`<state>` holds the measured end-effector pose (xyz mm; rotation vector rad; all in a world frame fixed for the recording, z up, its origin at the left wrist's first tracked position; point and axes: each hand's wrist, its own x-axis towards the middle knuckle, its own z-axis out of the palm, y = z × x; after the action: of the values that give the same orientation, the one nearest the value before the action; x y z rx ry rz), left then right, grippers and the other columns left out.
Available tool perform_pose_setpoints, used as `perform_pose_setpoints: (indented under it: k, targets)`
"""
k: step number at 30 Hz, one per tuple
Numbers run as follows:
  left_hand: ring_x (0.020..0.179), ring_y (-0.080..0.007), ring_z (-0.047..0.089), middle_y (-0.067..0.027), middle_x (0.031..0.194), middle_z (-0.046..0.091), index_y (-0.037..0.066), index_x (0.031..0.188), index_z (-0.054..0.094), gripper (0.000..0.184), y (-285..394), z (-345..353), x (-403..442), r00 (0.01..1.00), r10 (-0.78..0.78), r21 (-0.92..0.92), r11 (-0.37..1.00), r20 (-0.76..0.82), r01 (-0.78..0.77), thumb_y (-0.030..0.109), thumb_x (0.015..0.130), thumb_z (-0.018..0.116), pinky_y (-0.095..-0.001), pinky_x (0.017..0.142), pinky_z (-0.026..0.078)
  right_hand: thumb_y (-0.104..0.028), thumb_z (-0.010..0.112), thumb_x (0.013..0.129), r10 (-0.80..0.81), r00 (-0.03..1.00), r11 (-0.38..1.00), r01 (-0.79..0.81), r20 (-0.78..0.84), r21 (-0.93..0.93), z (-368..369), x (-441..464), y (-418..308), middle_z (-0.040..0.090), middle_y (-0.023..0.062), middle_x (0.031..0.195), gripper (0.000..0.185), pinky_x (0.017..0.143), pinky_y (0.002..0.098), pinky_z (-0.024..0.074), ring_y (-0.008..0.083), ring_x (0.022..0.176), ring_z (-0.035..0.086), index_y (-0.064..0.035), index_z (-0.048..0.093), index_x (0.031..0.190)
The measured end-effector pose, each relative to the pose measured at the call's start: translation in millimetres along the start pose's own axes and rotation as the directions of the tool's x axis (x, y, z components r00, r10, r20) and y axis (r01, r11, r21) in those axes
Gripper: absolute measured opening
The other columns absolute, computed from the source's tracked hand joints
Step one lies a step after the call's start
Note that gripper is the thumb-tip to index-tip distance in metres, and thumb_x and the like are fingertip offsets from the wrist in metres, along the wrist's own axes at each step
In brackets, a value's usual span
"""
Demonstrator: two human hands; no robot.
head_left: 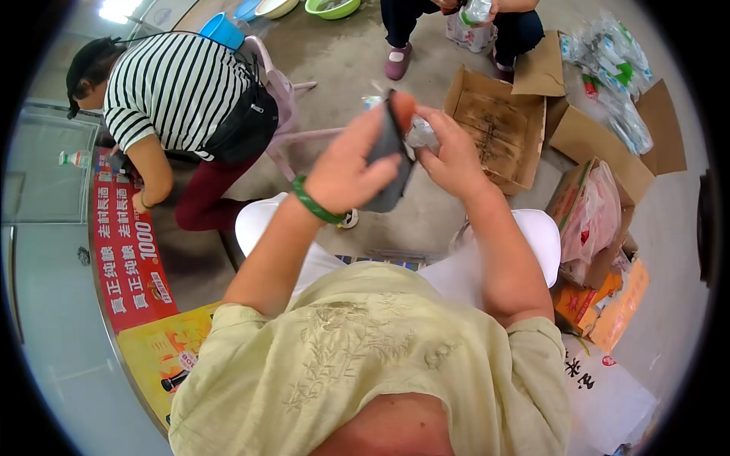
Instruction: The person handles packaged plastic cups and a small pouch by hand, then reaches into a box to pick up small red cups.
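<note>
My left hand [341, 169], with a green bangle [310, 201] at its wrist, is wrapped round a flat dark grey object [384, 196] whose exact kind I cannot make out. A blurred orange-red piece [404, 109] shows at the top of it, between my hands. Close on the right, my right hand [455, 158] pinches a small silvery, crinkled packet [421, 137]. The packet is beside the grey object; whether they touch is unclear. Both hands are raised in front of my lap.
An open cardboard box [494, 140] stands ahead right, with plastic packets [612, 83] and a box holding a pink bag [593, 213] beyond. A co-worker in a striped shirt [190, 91] bends at left near a red sign [133, 235]. Another person [460, 23] sits opposite.
</note>
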<state>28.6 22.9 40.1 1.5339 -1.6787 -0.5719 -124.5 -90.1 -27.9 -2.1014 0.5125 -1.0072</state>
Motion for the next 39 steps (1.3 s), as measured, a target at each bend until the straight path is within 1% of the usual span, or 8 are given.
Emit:
perform_pose_setpoints:
  k: [3, 9, 12, 15, 21, 28, 33, 39]
  targets:
    - [0.114, -0.0382, 0.048, -0.0213, 0.124, 0.05, 0.003, 0.133, 0.04, 0.064, -9.8, 21.3, 0.4, 0.983, 0.179, 0.213, 0.963, -0.033, -0.168, 0.008, 0.071, 0.056, -0.0376, 0.096, 0.041, -0.001, 0.061, 0.07, 0.085, 0.996, 0.989, -0.088, 0.03, 0.122, 1.1, -5.2, 0.5, 0.058, 0.016, 0.111, 0.048, 0.088, 0.0366, 0.0449, 0.0324, 0.103, 0.056, -0.005, 0.053, 0.117]
    - [0.11, -0.0359, 0.054, -0.0211, 0.118, 0.056, 0.007, 0.128, 0.046, 0.053, -110.0, -12.3, -33.8, 0.874, -0.485, 0.428, 0.798, 0.038, 0.424, 0.016, 0.076, 0.058, -0.0382, 0.094, 0.042, -0.007, 0.067, 0.077, 0.31, 0.932, 0.804, -0.363, 0.189, 0.471, -10.7, -9.2, -2.0, 0.063, 0.0055, 0.101, 0.041, 0.083, 0.0289, 0.0454, 0.0149, 0.093, 0.058, -0.007, 0.055, 0.116]
    - [0.108, -0.0328, 0.056, -0.02, 0.112, 0.059, 0.006, 0.123, 0.051, 0.048, -126.5, -17.4, -51.1, 0.783, -0.622, 0.136, 0.774, -0.018, 0.618, 0.014, 0.076, 0.06, -0.0341, 0.094, 0.042, -0.004, 0.065, 0.079, 0.457, 0.87, 0.71, -0.481, 0.184, 0.514, -9.8, -5.3, 8.1, 0.061, 0.0016, 0.102, 0.04, 0.087, 0.027, 0.0425, 0.011, 0.096, 0.055, -0.0061, 0.055, 0.118]
    - [0.105, -0.0302, 0.058, -0.0185, 0.108, 0.061, 0.004, 0.119, 0.054, 0.046, -99.2, -15.7, -41.5, 0.899, -0.426, -0.262, 0.883, -0.099, 0.39, 0.012, 0.075, 0.064, -0.0321, 0.092, 0.042, -0.005, 0.066, 0.079, 0.646, 0.754, 0.534, -0.557, 0.118, 0.636, -4.4, 5.5, 10.1, 0.061, 0.0036, 0.104, 0.039, 0.087, 0.0278, 0.0429, 0.013, 0.097, 0.056, -0.0052, 0.055, 0.116]
    - [0.114, -0.0334, 0.052, -0.0195, 0.129, 0.048, 0.003, 0.131, 0.04, 0.076, -16.9, 22.4, -6.3, 0.998, 0.038, 0.501, 0.865, -0.044, -0.011, 0.026, 0.068, 0.075, -0.0378, 0.093, 0.044, -0.014, 0.064, 0.082, 0.674, 0.697, 0.299, -0.562, 0.247, 0.771, 19.4, 3.2, 9.8, 0.059, 0.0059, 0.108, 0.038, 0.087, 0.0313, 0.0432, 0.0136, 0.101, 0.054, -0.0051, 0.051, 0.116]
    - [0.102, -0.0363, 0.055, -0.0203, 0.121, 0.051, 0.003, 0.129, 0.042, 0.075, -24.2, 44.4, -2.3, 0.994, -0.086, 0.575, 0.811, -0.061, 0.105, 0.029, 0.067, 0.074, -0.0411, 0.082, 0.048, -0.043, 0.052, 0.089, 0.449, 0.776, 0.065, -0.524, 0.444, 0.85, 10.4, -0.2, 3.5, 0.054, 0.0053, 0.115, 0.055, 0.092, 0.035, 0.0413, 0.018, 0.107, 0.051, -0.0043, 0.043, 0.128]
    - [0.094, -0.0178, 0.059, -0.0117, 0.109, 0.06, 0.0, 0.122, 0.049, 0.055, -46.0, 14.2, -6.8, 0.947, -0.305, 0.211, 0.923, -0.103, 0.321, 0.022, 0.076, 0.068, -0.0328, 0.079, 0.048, -0.047, 0.055, 0.087, 0.491, 0.706, 0.069, -0.615, 0.51, 0.785, -5.4, 2.3, 9.4, 0.054, 0.0092, 0.117, 0.058, 0.091, 0.0346, 0.0423, 0.018, 0.11, 0.05, -0.002, 0.049, 0.124]
    - [0.105, -0.0128, 0.052, -0.0054, 0.115, 0.057, -0.002, 0.127, 0.047, 0.055, -35.6, -22.1, -18.5, 0.878, -0.458, -0.572, 0.687, 0.138, 0.448, 0.007, 0.076, 0.066, -0.0272, 0.094, 0.038, -0.036, 0.071, 0.08, 0.411, 0.889, 0.823, -0.457, 0.199, 0.339, -8.1, 8.6, 22.8, 0.053, 0.0128, 0.122, 0.07, 0.095, 0.0322, 0.0394, 0.0208, 0.112, 0.051, -0.0039, 0.04, 0.134]
